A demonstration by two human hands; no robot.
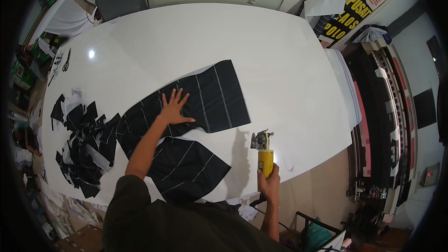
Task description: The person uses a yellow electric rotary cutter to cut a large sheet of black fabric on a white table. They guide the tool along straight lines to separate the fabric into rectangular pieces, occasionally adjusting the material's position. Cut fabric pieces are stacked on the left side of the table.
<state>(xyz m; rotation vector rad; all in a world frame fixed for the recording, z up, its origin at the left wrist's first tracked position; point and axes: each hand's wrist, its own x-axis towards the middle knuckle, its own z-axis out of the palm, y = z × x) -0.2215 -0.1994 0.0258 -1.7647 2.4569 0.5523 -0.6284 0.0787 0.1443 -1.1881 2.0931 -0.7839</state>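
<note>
My left hand (173, 110) lies flat with its fingers spread on a large cut piece of black fabric (212, 95) with thin white stripes. A second striped black piece (189, 168) is spread nearer to me, below my left forearm. My right hand (269, 183) is closed round the yellow body of an electric rotary fabric cutter (265, 161). The cutter's metal head with its round blade points away from me, to the right of the fabric and apart from it. A cable hangs from its rear end.
The white table (289, 74) spreads under everything. Black and white fabric scraps (86, 144) are heaped at its left, with scissors (66, 60) beyond them. Fabric rolls (382, 107) stand past the right edge. A dark striped roll (326, 0) leans at the far right corner.
</note>
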